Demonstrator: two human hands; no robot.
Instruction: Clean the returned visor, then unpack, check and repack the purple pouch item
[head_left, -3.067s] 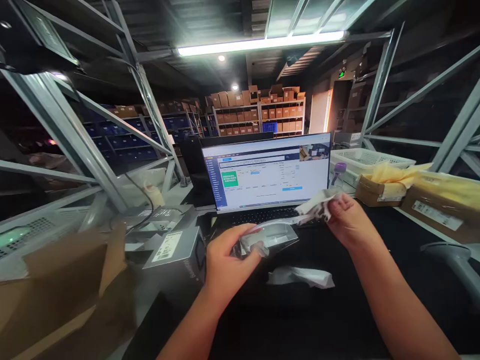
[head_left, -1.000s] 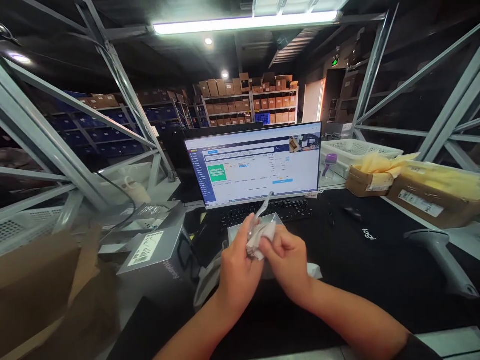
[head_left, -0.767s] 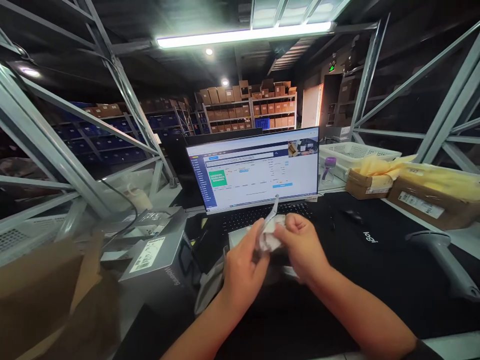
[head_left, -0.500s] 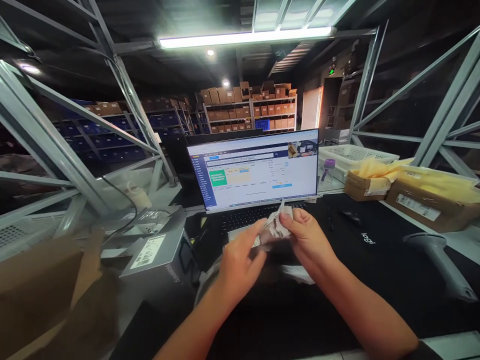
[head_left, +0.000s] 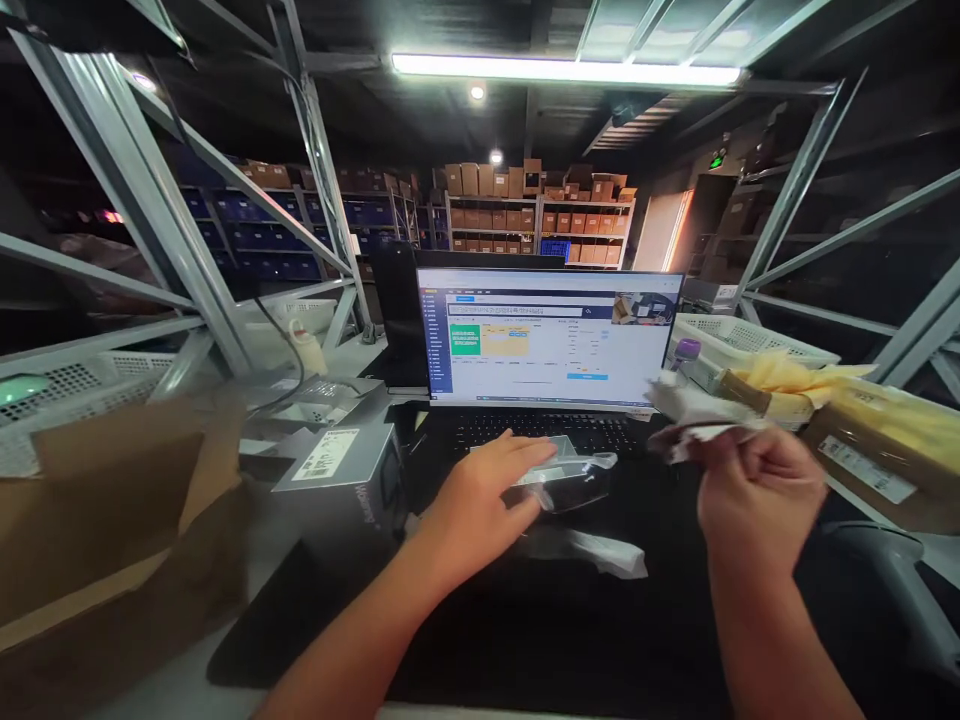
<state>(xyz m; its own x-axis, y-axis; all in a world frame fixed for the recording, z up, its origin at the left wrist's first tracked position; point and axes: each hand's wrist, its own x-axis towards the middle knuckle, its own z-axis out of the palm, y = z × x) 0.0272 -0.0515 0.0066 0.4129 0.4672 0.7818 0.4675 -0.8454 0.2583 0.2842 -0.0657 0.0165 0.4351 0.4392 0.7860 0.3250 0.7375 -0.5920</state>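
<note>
My left hand (head_left: 480,500) is around the left end of a small clear plastic package (head_left: 574,480) in front of the keyboard, fingers over its top and thumb on the near side. What lies inside the package cannot be made out. Off to the right, my right hand (head_left: 761,495) is raised and closed on a crumpled, torn piece of whitish wrapping (head_left: 701,410), blurred by motion. A second crumpled white translucent wrapper (head_left: 607,553) lies on the black desk mat (head_left: 600,640) just below the package.
A monitor (head_left: 555,350) stands behind the keyboard (head_left: 487,428). To the left are a grey printed box (head_left: 337,490) and an open cardboard carton (head_left: 112,500). On the right sit a barcode scanner (head_left: 892,590), a carton with yellow mailers (head_left: 870,450), a purple-capped bottle (head_left: 686,352) and a white basket (head_left: 787,345).
My hands were together at the whitish wrapping before the monitor. Now my right hand has drawn it away to the right, and the clear package shows under my left hand. The view has shifted left.
</note>
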